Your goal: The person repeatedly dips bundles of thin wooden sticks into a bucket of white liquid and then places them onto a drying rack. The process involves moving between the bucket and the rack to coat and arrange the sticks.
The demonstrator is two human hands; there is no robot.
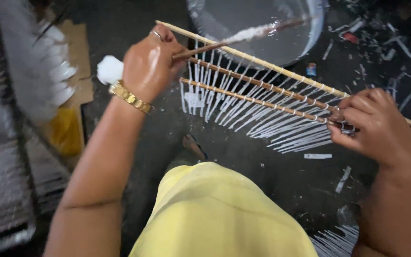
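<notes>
Three wooden rods point(262, 85) span between left hand point(148, 64) and right hand point(374, 123).

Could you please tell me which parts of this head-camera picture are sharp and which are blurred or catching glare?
In the head view, the left hand shows a shiny highlight on its back; the right hand and the wooden sticks with hanging white strands are fairly sharp; the racks at the left edge are smeared and soft; the basin at the top is mildly blurred, and the floor is dim.
</notes>
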